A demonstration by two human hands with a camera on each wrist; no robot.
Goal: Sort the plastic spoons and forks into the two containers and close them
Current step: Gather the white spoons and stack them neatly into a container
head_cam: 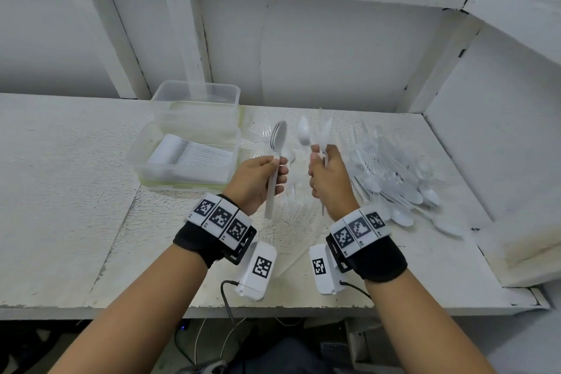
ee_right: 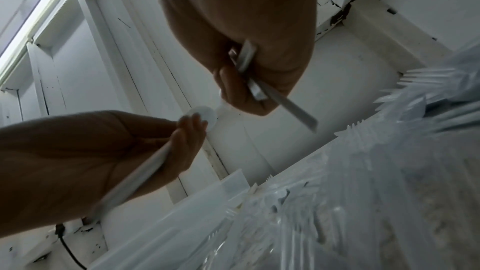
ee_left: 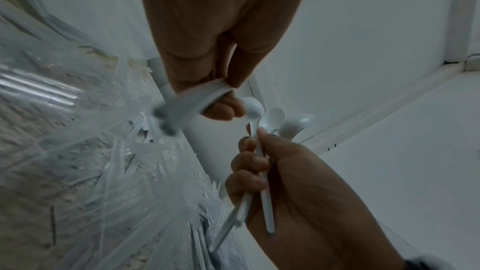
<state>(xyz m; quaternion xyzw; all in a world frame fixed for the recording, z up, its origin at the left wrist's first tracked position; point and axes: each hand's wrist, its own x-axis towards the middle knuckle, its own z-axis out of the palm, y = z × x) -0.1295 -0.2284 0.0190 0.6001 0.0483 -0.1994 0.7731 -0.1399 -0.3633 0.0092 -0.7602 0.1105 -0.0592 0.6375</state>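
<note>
left hand [head_cam: 258,179] is gripping a nested stack of white spoons [head_cam: 277,143] by the handles, fingers curled round them, bowls pointing up & away from the person. right hand [head_cam: 329,179] is holding a few loose white spoons [head_cam: 303,130] the same way, fingers wrapped round the handles, bowls fanning apart above the thumb. in the left wrist view three bowls are showing above the right hand's fingers [ee_left: 249,163] w/ the handle ends sticking out below the palm. both hands are hovering above the desk [head_cam: 76,191], near each other but not touching.

two clear containers [head_cam: 194,130] are sitting on the desk left of the hands, one behind the other, both w/o lids on. the near one is holding a neat row of white cutlery; can't tell if the far one has anything in it. a pale green-edged lid [head_cam: 170,185] is lying under the near container.

a mixed pile of white spoons and clear forks [head_cam: 394,179] is lying on the desk to the right of the right hand. more clear forks [head_cam: 291,209] are lying on the desk below & between the hands.
</note>
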